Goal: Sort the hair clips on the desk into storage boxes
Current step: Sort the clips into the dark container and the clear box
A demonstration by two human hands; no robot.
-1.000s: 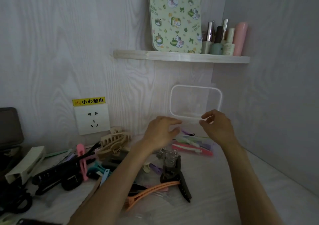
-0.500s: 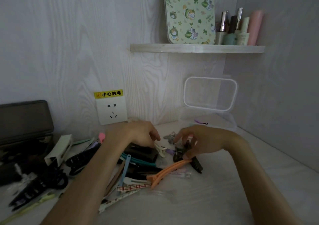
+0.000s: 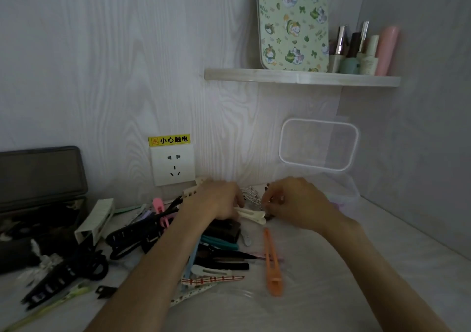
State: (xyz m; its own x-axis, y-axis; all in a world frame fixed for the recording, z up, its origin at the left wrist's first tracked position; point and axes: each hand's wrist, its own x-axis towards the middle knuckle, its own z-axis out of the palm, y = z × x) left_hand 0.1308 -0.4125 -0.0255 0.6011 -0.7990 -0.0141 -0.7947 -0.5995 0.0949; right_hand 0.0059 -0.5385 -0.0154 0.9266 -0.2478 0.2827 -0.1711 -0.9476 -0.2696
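Crowding the desk point(image 3: 318, 268): loose hair clips point(image 3: 219, 260)

Both drawn back from the clear box point(image 3: 339, 191) down into the clip pile since a second ago. Left hand point(image 3: 219, 199) now curled over a cream clip point(image 3: 251, 215); right hand point(image 3: 295, 201) just beside it, pinching something small. Orange clip point(image 3: 272, 263) swung upright, below the right hand.

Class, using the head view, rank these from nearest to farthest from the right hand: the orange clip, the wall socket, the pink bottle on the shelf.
From the right hand:
1. Orange clip, on the desk just below the hand.
2. Wall socket, on the wall to its left.
3. Pink bottle, high on the shelf, upper right.
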